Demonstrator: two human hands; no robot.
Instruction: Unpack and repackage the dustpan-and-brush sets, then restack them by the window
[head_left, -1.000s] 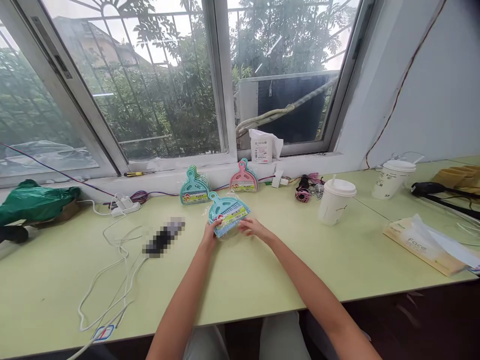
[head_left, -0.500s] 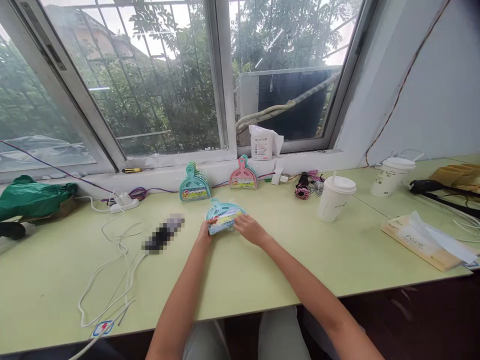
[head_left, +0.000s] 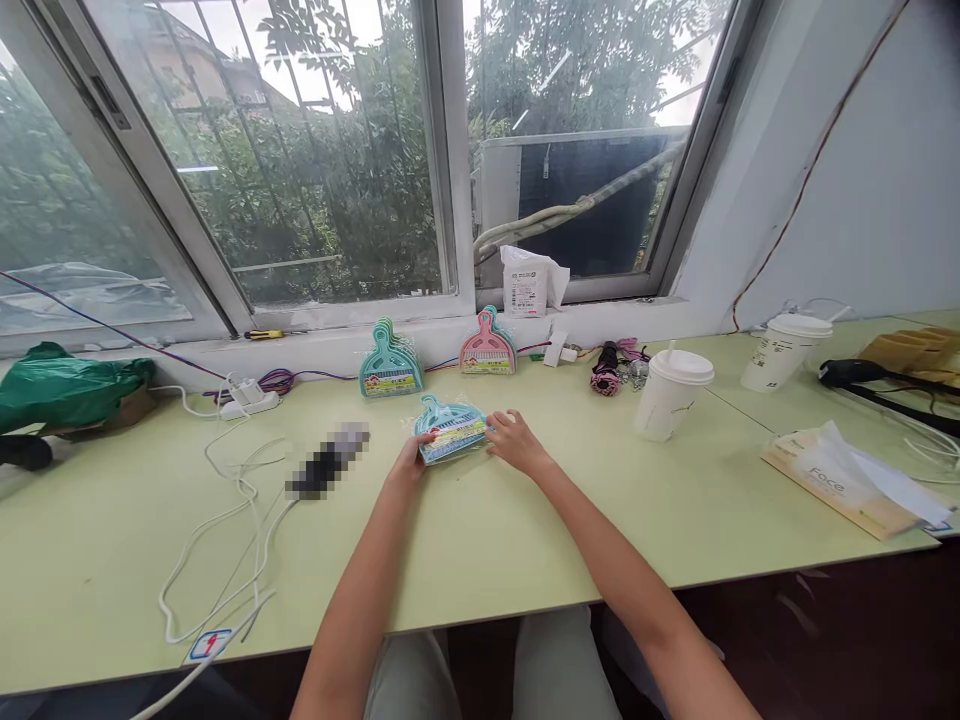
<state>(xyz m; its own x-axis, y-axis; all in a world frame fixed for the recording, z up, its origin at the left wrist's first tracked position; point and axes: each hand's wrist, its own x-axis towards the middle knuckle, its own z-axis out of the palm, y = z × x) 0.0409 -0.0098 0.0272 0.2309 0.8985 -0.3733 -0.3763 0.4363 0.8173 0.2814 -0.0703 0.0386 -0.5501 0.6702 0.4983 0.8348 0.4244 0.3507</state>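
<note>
A blue plastic-wrapped dustpan set (head_left: 451,432) with a yellow label is tilted just above the green table, its handle pointing away. My left hand (head_left: 410,456) grips its left edge, thumb on the front. At its right edge is my right hand (head_left: 516,443), fingers apart and slightly curled, the fingertips at the wrapper. Behind, against the wall, stand a stack of teal dustpan sets (head_left: 391,362) and a stack with a pink one (head_left: 487,345) in front.
White cables (head_left: 251,540) and a blurred dark object (head_left: 328,463) lie on the left. A lidded cup (head_left: 671,395), another cup (head_left: 784,352) and a tissue pack (head_left: 855,480) are on the right. A power strip (head_left: 250,404) sits near the wall.
My right hand has moved slightly right and its fingers have spread from the pack's right side. The blue set shows more of its front, still in my left hand.
</note>
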